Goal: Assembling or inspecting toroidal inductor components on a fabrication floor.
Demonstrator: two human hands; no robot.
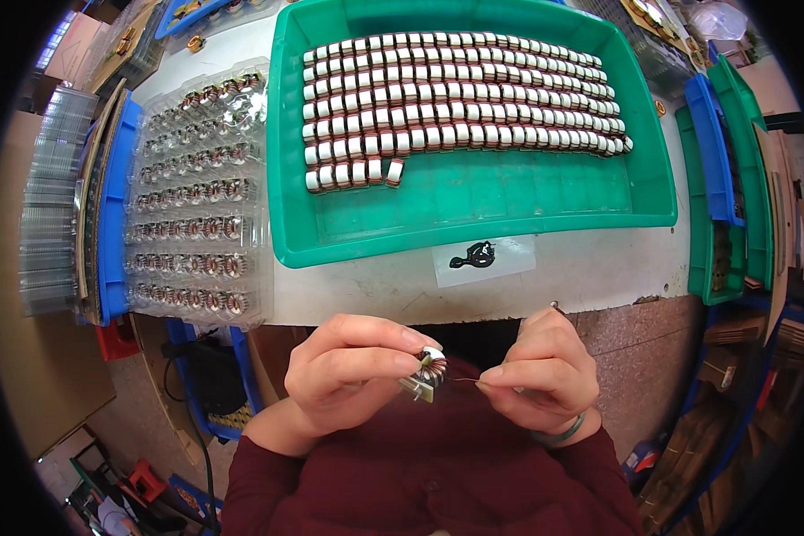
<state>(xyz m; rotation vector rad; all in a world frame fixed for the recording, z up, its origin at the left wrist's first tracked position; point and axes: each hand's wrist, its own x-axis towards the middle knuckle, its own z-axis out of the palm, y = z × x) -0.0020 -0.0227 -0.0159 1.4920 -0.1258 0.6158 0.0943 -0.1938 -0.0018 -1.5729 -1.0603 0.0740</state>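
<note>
Over the near edge of the table, my left hand (344, 366) grips a small toroidal coil (434, 368) between thumb and fingers. The coil has copper windings, a white patch on top and a pale flat base piece at its lower side. A thin reddish wire (463, 380) runs from the coil to my right hand (545, 375), whose thumb and forefinger pinch its end. A small dark metallic tip (555, 305) shows above the right fist; what it belongs to is hidden in the hand.
A green bin (473, 234) holds several rows of white-topped coils (429, 116). On its left lies a clear blister tray (257, 192) of coils. A black blob (475, 257) sits on a pale sheet (516, 259) at the bin's front. Blue and green crates (713, 152) stand at right.
</note>
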